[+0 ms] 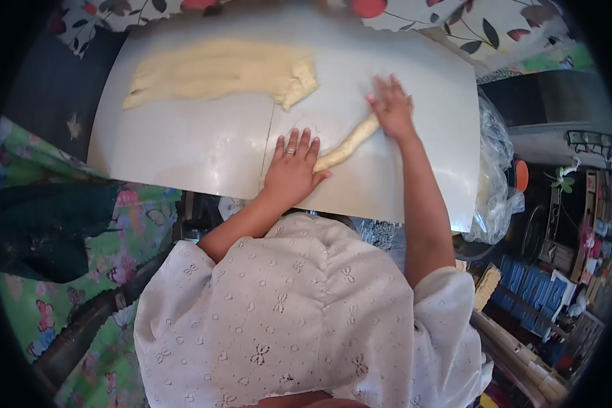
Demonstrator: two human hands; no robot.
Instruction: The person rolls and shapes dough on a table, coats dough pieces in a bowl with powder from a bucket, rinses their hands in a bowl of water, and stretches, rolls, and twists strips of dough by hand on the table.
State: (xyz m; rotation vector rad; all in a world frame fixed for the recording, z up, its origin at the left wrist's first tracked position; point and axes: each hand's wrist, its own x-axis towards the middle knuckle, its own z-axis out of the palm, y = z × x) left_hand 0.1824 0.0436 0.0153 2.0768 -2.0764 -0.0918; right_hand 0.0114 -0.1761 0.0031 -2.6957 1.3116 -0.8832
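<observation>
Lying palm down near the centre of the frame, the left hand (293, 163) has its fingers slightly spread and pointing toward the top, a silver-coloured ring (290, 151) on one of them and the thumb out to the right. Its arm slants up from the lower left, elbow bent. The right hand (392, 105), slightly blurred, reaches farther up, palm down, fingers parted, its forearm running nearly straight up the right side. Neither hand shows a pinch; a thin, pale yellow rope of dough (347, 145) runs diagonally between them, one end at the left hand's thumb side, the other at the right palm.

Both work on a smooth, whitish tabletop (204, 146) with a thin dark seam. At its upper left lies a long, flattened sheet of pale yellow dough (207, 70), thicker and ragged at its right end. Crumpled clear plastic (494, 163) hangs by the right edge. Leaf-patterned white cloth (486, 30) borders the top; green butterfly-print fabric (44, 272) fills the lower left, and a cluttered floor area shows at the lower right.
</observation>
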